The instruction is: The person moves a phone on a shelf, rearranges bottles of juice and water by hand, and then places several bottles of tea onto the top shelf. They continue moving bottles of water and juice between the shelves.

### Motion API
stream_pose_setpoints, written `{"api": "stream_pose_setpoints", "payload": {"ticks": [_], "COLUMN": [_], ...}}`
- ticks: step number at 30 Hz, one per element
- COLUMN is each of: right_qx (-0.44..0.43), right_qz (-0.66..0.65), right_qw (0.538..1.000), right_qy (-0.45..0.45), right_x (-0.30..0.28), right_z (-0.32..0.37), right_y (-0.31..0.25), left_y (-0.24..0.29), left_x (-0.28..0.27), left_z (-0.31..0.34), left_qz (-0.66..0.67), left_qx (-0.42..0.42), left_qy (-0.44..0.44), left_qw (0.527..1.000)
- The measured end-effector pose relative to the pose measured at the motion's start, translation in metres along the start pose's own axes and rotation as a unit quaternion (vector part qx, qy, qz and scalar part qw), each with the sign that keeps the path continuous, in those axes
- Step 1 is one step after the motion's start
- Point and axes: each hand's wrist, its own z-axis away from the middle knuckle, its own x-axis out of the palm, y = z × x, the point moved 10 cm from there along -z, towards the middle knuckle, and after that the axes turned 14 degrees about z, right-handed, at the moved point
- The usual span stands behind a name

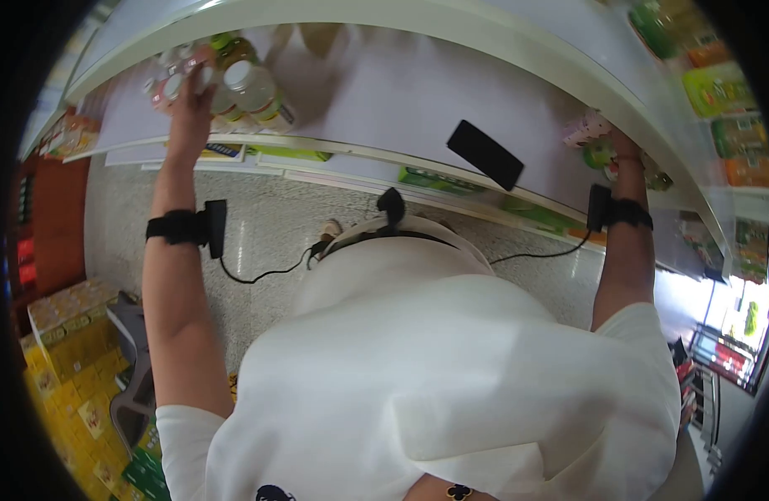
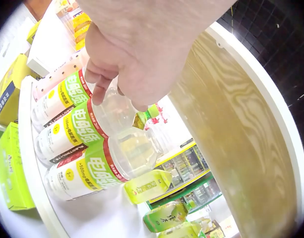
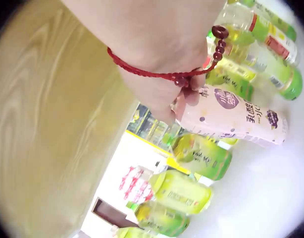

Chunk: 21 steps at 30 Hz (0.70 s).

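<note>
Pink bottle [image 3: 236, 116] at right of shelf [image 1: 384, 92] — right hand [image 3: 157, 94] has fingers curled round its top. Green tea bottles [image 3: 204, 156] beside it. Left of shelf: left hand [image 1: 190, 100] at clear bottles [image 2: 77, 134], fingers bent; grip — can't tell. Black slab [image 1: 484, 154] at shelf's front edge, between hands.

L hand [image 1: 189, 98] on wht-capped btls [image 1: 252, 90], R hand [image 1: 626, 146] gripping pink btl [image 1: 586, 130] – blk slab [image 1: 485, 155] btwn, wht shirt [image 1: 451, 342]
</note>
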Motion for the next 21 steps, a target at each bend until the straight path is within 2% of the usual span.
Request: {"api": "stream_pose_setpoints", "payload": {"ticks": [1,2,3,5,6,7,9,10,11,12,13,16,18,19,21], "right_qx": [-0.008,-0.015,-0.018,-0.029,-0.031,-0.054,-0.092,-0.108,-0.123,-0.138,-0.136,-0.104,-0.084,-0.081,-0.117], "right_qz": [0.006,0.013,0.006,0.004,0.001,-0.076,-0.228,-0.302,-0.198,-0.456,-0.458,-0.677,-0.759,-0.759,-0.65], "right_qw": [1.0,1.0,0.999,0.991,0.991,0.985,0.952,0.926,0.955,0.871,0.87,0.726,0.646,0.645,0.751], "right_qy": [0.013,0.024,0.028,0.129,0.128,0.148,0.184,0.202,0.184,0.122,0.121,0.062,0.02,0.019,-0.022], "right_x": [0.0,-0.003,-0.01,-0.06,-0.081,-0.121,-0.194,-0.218,-0.245,-0.256,-0.275,-0.319,-0.334,-0.349,-0.37], "right_z": [-0.005,-0.013,-0.02,-0.031,-0.033,-0.052,-0.096,-0.094,-0.109,-0.126,-0.135,-0.161,-0.167,-0.168,-0.173], "right_y": [-0.007,-0.02,-0.03,-0.058,-0.063,-0.096,-0.159,-0.156,-0.191,-0.21,-0.233,-0.291,-0.321,-0.322,-0.334], "left_y": [0.004,0.002,0.003,0.005,0.004,0.002,0.004,0.008,0.01,0.007,0.005,0.009,0.009,0.009,0.006], "left_x": [-0.002,-0.001,-0.001,-0.002,-0.002,0.0,0.001,-0.001,-0.001,0.0,0.001,0.003,0.002,0.002,0.003], "left_z": [-0.001,0.0,0.0,0.001,0.0,0.0,0.003,0.002,0.002,0.002,0.003,0.005,0.003,0.003,0.004], "left_qz": [-0.018,-0.015,-0.023,-0.035,-0.023,-0.01,-0.02,-0.03,-0.033,-0.026,-0.019,0.015,0.004,-0.006,-0.007], "left_qx": [0.062,0.01,0.028,0.043,0.023,0.004,0.017,0.031,0.034,0.016,-0.002,-0.017,-0.004,0.007,0.005], "left_qy": [0.013,0.008,0.011,0.012,0.011,0.009,0.013,0.019,0.015,0.006,-0.002,0.001,-0.003,-0.006,-0.004], "left_qw": [0.998,1.0,0.999,0.998,0.999,1.0,1.0,0.999,0.999,1.0,1.0,1.0,1.0,1.0,1.0]}}
